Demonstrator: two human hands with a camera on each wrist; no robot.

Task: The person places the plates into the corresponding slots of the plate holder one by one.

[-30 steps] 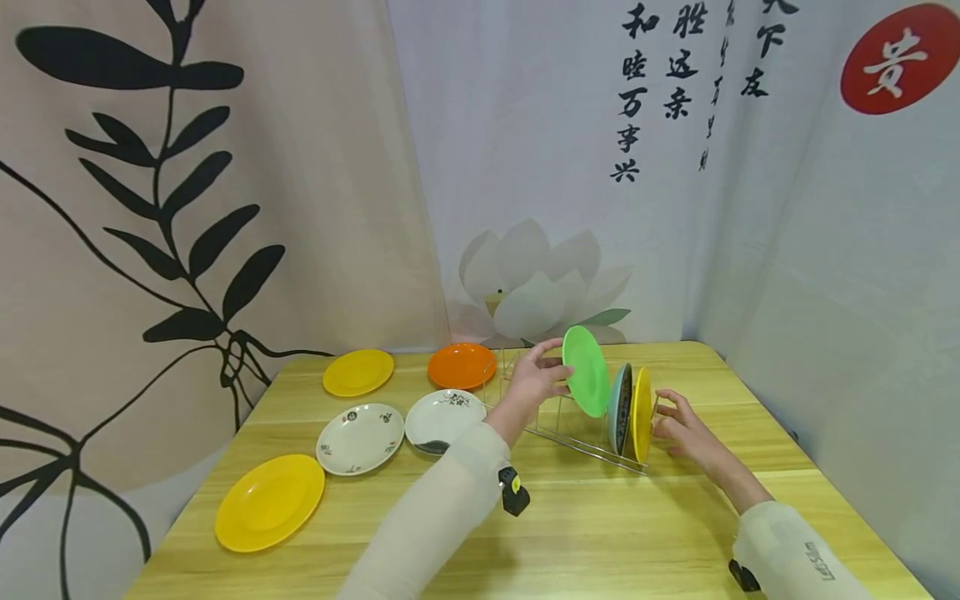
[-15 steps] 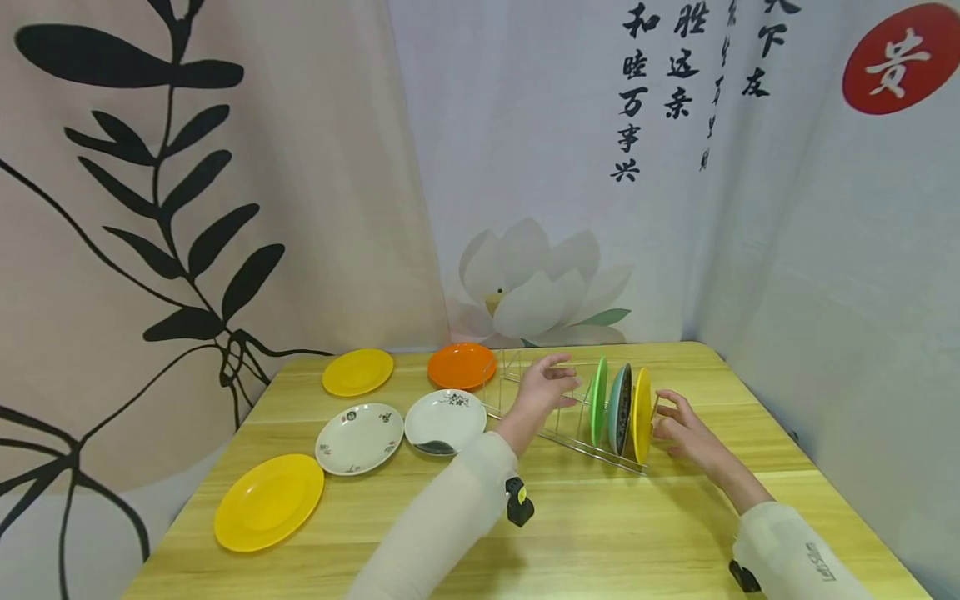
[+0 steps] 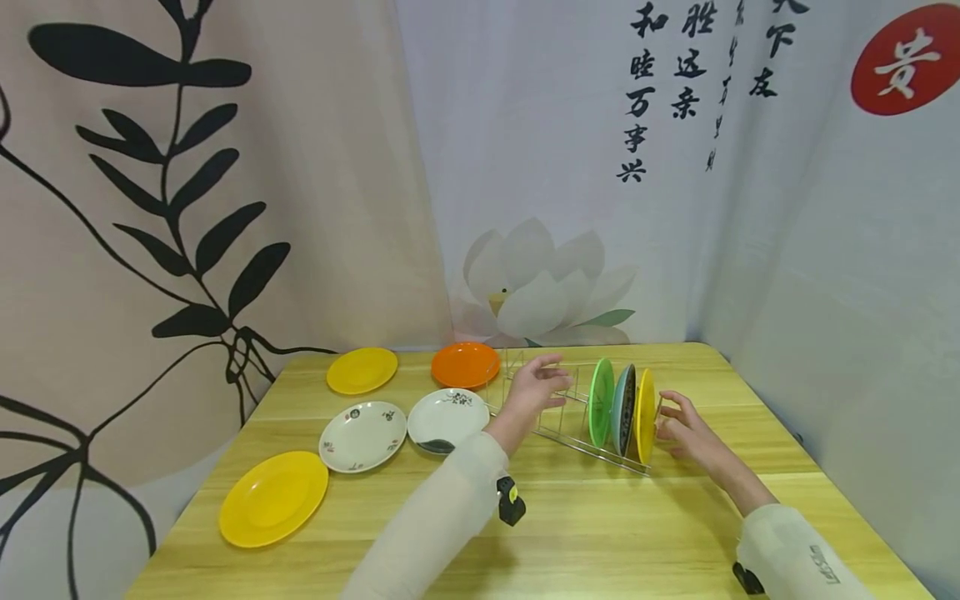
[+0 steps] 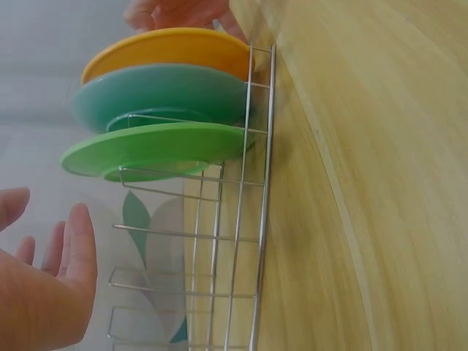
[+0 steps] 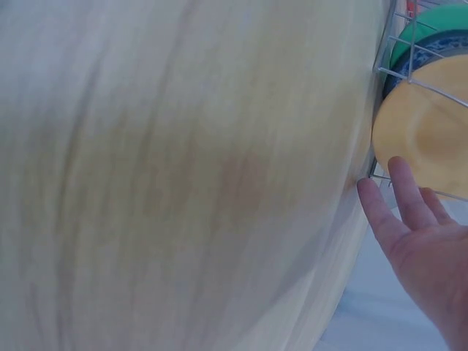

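A wire dish rack (image 4: 265, 190) holds three plates standing on edge: a green plate (image 3: 601, 403), a blue-green one with a dark patterned face (image 3: 624, 410) and a yellow plate (image 3: 645, 415) at the right end. My left hand (image 3: 534, 392) hovers over the rack's left part, just left of the green plate, fingers spread with nothing in them. At the rack's right end is my right hand (image 3: 686, 429), fingertips by the end wire beside the yellow plate. The right wrist view shows those fingers (image 5: 412, 201) extended and apart.
Left of the rack, on the wooden table (image 3: 585, 533), lie two yellow plates, one near (image 3: 273, 498) and one far (image 3: 362, 371). An orange plate (image 3: 465, 365) and two white patterned plates (image 3: 363, 437) lie there too. A curtain (image 3: 337, 208) hangs behind.
The green plate has come down from my left hand into the rack and been let go. My left hand has then drawn slightly left. The right hand stays at the rack's end.
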